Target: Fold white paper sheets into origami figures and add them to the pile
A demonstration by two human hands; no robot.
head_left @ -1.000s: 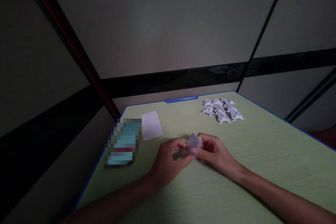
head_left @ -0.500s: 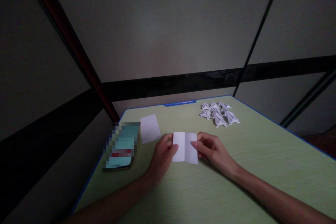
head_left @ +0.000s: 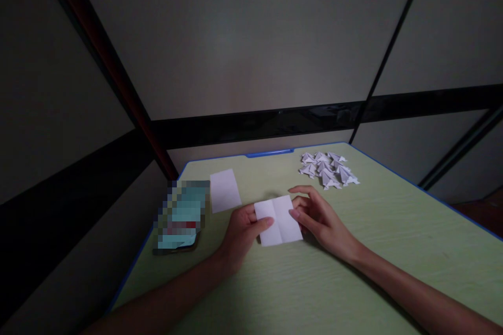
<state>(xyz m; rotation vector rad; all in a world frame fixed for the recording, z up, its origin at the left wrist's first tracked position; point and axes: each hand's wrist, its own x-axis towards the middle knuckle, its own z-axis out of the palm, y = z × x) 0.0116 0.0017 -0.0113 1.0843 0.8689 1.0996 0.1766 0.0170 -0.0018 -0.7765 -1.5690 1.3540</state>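
Note:
A small white sheet of paper (head_left: 285, 227) with a crease down its middle is held above the table, tilted slightly. My left hand (head_left: 240, 238) grips its left side, thumb on top and fingers underneath. At the right edge, my right hand (head_left: 322, 222) has its thumb on the paper and some fingers behind it, while the index finger is raised clear. The undersides of both grips are hidden. Another white sheet (head_left: 225, 191) lies flat on the table beyond my left hand.
Several folded white paper figures (head_left: 325, 170) sit in a cluster at the back right of the pale green table (head_left: 377, 214). A phone-like object (head_left: 183, 217), its surface pixelated, lies at the left. A panelled wall (head_left: 251, 52) rises behind the blue-edged tabletop.
The creased paper has turned slightly anticlockwise and looks flatter. My left thumb has slid inward over it. My right index finger has lifted away from the paper.

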